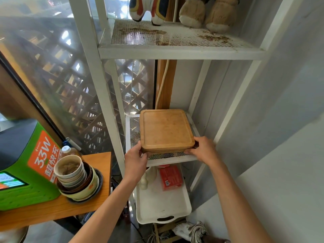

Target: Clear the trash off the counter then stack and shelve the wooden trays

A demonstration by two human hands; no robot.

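Shelving: trays [166,130] stacked on the mesh shelf [133,130], near edge at its front lip.
Left hand [135,161]: fingers gripping the stack's near-left corner.
Right hand [203,149]: fingers gripping its near-right corner.
Risk: released too near the lip, the stack could tip off.
Writing: green box [31,172] on the counter [98,165] reads "33W".
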